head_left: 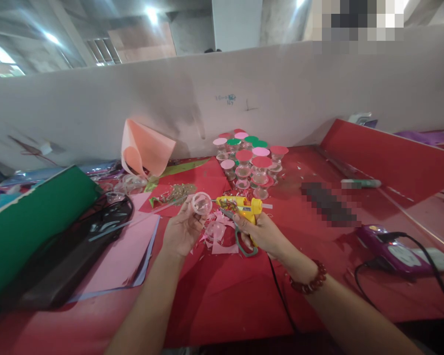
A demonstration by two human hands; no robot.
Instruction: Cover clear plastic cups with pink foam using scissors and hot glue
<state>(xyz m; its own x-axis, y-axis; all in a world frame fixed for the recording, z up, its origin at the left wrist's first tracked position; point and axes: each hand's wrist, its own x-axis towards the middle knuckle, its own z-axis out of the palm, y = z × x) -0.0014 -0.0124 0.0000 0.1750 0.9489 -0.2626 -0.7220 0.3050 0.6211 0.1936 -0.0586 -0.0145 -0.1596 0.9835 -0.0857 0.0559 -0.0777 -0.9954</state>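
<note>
Just left of frame centre, the left hand (181, 231) pinches a small clear cup (202, 203) between its fingertips, with the cup's mouth tilted toward the camera. Just right of centre, the right hand (261, 234) is curled around the grip of a yellow glue gun (240, 206), whose nozzle meets the cup's rim. A red bead bracelet (311, 281) circles that wrist. Pink paper scraps (218, 236) lie below the cup on the red table cover (225, 296). Above centre stands a cluster of lidded cups (249, 158). A green roll (29, 222) lies at far left and a purple device (388, 246) at far right.
</note>
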